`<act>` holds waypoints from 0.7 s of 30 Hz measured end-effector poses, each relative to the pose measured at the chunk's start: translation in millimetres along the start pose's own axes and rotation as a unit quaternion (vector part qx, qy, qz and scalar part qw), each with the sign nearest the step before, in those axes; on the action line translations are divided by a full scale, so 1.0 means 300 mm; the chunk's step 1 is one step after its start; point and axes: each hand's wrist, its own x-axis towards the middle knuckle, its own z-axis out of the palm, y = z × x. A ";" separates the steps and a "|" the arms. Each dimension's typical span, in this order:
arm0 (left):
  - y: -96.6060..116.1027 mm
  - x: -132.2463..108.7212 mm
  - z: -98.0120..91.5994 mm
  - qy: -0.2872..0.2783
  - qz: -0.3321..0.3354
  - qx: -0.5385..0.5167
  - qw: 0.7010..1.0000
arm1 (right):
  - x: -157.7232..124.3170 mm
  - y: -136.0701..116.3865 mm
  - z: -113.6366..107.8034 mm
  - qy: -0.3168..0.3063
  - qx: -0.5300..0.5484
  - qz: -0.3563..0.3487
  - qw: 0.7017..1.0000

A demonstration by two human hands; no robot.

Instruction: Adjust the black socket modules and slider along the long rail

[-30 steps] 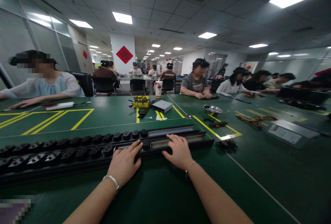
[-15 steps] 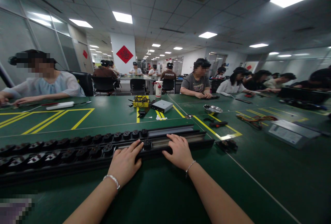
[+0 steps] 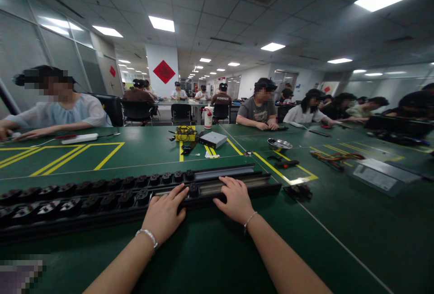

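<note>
Two long black rails run side by side across the green table (image 3: pixel 210 248), with rows of round black pieces along their left part. My left hand (image 3: pixel 166 212) lies over the near rail (image 3: pixel 101 216), fingers spread across its edge and partly hiding a piece. Just right of those fingertips a single black piece (image 3: pixel 193 189) sits in the channel. My right hand (image 3: pixel 234 198) rests on the right part of the same rail, thumb and fingers apart, with nothing visible in it. Behind lies the far rail (image 3: pixel 224 172), whose right part shows a bare channel.
Beyond the rails are a yellow box with black cables (image 3: pixel 185 134), a grey metal box (image 3: pixel 213 139) and a steel bowl (image 3: pixel 279 144). At right lie a metal power supply (image 3: pixel 383 175) and black parts (image 3: pixel 298 191). Other people sit around the table.
</note>
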 end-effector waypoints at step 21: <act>-0.002 0.002 0.002 0.007 0.007 0.010 1.000 | 0.000 0.002 0.000 -0.007 -0.004 -0.001 1.000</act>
